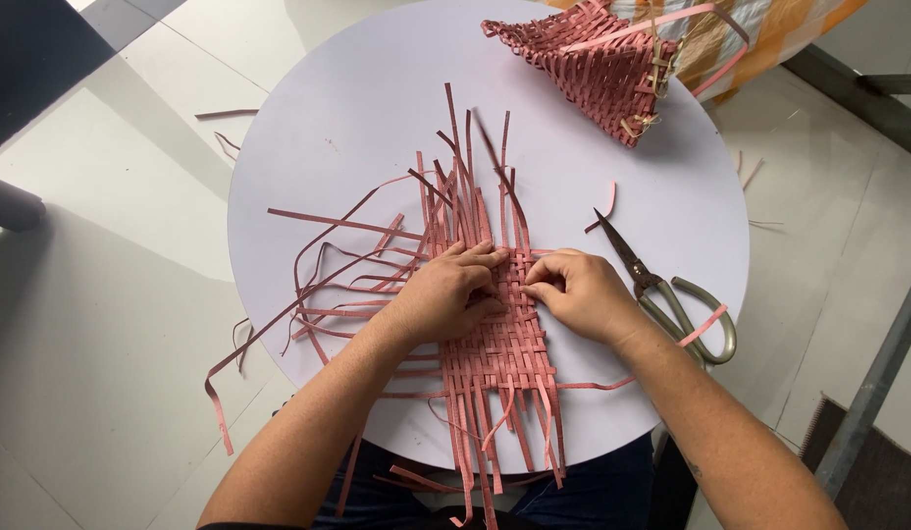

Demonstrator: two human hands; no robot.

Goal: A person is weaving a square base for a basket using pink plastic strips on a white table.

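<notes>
White floor tiles surround a round white table (328, 108). Loose pink strips (318, 260) trail off its left side. At the centre lies a flat woven pink mat (504, 348); the left hand (445, 294) presses on it with fingers flat and together, while the right hand (578, 290) pinches a strip at the mat's edge. Scissors (661, 290) lie just right; a finished pink basket (593, 64) sits at the far edge.

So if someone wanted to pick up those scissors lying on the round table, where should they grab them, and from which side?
Probably by the handle loops. The scissors lie flat on the white table, closed blades pointing up-left and away, loops nearest the table's right edge beside the right hand. Coming from the right edge seems best: it meets the loops first and avoids the tip. A loose pink strip crosses one loop.
</notes>
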